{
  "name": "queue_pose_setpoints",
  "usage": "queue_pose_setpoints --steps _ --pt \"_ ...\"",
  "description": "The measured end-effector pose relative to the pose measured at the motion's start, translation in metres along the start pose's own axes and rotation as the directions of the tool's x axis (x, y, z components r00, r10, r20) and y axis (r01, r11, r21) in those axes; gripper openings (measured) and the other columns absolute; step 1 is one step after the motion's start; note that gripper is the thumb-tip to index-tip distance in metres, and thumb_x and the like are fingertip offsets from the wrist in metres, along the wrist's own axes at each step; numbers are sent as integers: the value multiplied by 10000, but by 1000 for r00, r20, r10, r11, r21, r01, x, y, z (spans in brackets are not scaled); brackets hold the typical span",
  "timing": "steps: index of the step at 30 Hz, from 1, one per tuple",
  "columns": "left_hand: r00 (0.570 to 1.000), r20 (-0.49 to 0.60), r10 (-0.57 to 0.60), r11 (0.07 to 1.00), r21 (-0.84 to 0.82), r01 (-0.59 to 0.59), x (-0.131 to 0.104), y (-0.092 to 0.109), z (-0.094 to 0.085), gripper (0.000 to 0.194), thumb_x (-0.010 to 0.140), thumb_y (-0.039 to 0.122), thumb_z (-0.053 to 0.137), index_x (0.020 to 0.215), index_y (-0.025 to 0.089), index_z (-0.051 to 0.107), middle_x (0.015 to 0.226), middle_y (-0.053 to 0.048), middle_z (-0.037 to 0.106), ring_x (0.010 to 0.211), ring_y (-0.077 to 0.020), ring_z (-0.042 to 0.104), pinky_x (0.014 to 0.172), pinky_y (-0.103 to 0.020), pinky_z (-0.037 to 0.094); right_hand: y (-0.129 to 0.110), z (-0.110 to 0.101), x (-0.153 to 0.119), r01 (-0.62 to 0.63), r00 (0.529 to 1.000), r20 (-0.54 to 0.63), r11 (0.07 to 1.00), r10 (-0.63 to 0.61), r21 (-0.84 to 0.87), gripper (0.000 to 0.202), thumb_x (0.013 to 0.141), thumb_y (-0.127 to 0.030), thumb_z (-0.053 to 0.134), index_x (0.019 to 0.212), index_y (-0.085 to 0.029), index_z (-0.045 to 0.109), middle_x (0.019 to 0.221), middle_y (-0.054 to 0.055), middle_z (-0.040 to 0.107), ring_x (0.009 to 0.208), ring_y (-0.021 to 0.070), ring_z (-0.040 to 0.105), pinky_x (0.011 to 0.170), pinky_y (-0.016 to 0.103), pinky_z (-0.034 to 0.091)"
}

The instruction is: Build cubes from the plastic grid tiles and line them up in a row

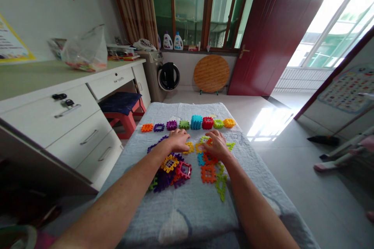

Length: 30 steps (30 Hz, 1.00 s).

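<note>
My left hand (178, 141) lies over the left-hand pile, fingers curved forward and thumb apart. A yellow square toy building piece (189, 148) with notched edges shows at its thumb. Across a narrow gap, my right hand (216, 144) rests on the other pile, its fingers spread. Beside its thumb is another yellow piece (199, 148); an orange square piece (208, 174) and a green triangular piece (221, 187) lie nearer me. The left pile holds a yellow lattice piece (170, 163), a red frame piece (185, 170) and several purple pieces (163, 178). My hands hide parts of both piles.
Along the far side of the cloth-covered table (181, 212) runs a row of pieces by colour, including orange (147, 127), a tall blue stack (196, 122), a red stack (207, 123) and yellow (229, 123). A stool (124, 111) and white desk (78, 124) stand left.
</note>
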<state>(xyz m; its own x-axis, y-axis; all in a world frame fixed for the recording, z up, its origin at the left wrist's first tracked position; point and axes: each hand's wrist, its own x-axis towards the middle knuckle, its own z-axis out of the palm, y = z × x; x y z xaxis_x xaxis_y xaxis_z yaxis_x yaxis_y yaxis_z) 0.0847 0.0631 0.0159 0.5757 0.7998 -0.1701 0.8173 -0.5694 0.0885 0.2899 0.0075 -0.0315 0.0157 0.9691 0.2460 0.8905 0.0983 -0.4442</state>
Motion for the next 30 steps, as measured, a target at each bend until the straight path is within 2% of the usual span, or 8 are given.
queue_pose_setpoints --steps 4,10,14,17,21,24,26,30 --pt "1000 11 28 999 15 -29 -1 11 1 558 514 469 734 1012 233 648 1125 -99 618 1099 -338 514 919 -440 403 1 2 0 0 1000 -8 1000 0 13 405 751 -338 625 1143 -236 619 1169 77 545 1074 265 466 928 404 353" --pt "997 -14 82 995 -64 -82 1 12 -6 393 664 295 625 1046 213 669 1007 -66 712 1009 -270 613 919 -369 406 2 1 1 11 1000 -26 999 -10 33 408 737 -335 630 1130 -228 625 1172 79 540 1080 261 469 936 391 358" --pt "991 33 132 980 -155 -125 3 7 -12 307 797 205 463 1009 204 685 977 -8 732 880 -158 657 769 -228 458 2 0 1 10 1000 -25 999 -9 46 406 744 -340 616 1132 -221 621 1173 78 535 1081 254 474 936 381 364" --pt "986 71 151 975 -176 -137 8 6 -10 336 826 158 408 1014 205 682 927 12 735 821 -130 659 715 -198 466 2 0 1 10 999 -32 999 -9 49 402 747 -342 608 1127 -214 622 1166 81 542 1079 255 477 937 383 369" --pt "994 27 108 988 -110 -104 10 7 -4 352 830 204 444 1112 206 653 1121 -59 673 1045 -213 596 884 -294 441 3 1 1 13 999 -35 999 -11 48 393 746 -320 597 1120 -202 626 1158 85 545 1074 254 480 943 384 370" --pt "996 -29 83 995 -53 -85 7 7 0 483 767 330 566 1235 211 576 1255 -109 576 1178 -299 485 980 -397 381 6 2 2 12 999 -41 998 -10 56 383 751 -311 590 1118 -208 626 1164 81 540 1074 250 484 942 380 374" --pt "995 -31 98 995 -4 -98 4 7 1 567 669 412 658 1204 238 589 1232 -99 573 1162 -317 474 973 -417 382 7 3 3 5 999 -46 998 -2 59 373 756 -310 587 1114 -212 626 1165 79 539 1078 250 483 940 379 374" --pt "992 -33 119 991 71 -117 3 8 4 425 627 421 667 1015 248 669 1100 -81 614 1086 -312 501 919 -414 405 4 1 1 3 1000 -8 999 -3 41 395 755 -323 610 1133 -211 619 1156 82 552 1083 257 474 939 390 360"
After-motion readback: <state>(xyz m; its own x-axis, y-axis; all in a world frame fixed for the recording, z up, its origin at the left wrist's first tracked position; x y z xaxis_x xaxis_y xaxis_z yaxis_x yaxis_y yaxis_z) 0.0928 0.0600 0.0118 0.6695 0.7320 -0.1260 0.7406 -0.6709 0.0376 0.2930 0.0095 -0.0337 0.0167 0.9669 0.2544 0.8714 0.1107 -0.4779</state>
